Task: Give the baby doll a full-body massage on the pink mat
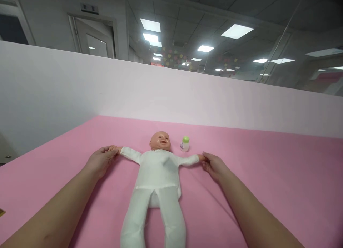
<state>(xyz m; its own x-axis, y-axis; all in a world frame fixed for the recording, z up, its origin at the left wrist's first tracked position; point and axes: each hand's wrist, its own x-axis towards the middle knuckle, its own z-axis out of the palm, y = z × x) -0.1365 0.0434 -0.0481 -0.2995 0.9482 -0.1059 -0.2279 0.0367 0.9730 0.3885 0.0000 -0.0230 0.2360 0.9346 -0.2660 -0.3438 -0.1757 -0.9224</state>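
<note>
A baby doll (160, 171) with a white cloth body and a hard head lies on its back, legs toward me. Its arms are stretched out to both sides. My left hand (101, 161) is closed around the doll's hand on the left, thumb on top. On the other side, my right hand (215, 166) pinches the doll's other hand between thumb and fingers. Beside the doll's head, to the right, a small baby bottle (184, 144) with a green cap stands upright; neither hand touches it.
The doll lies on a pink padded surface (254, 183). A low white partition (160, 92) borders it at the back and left. Beyond stand a glass wall, ceiling lights and a partly open door (98, 41).
</note>
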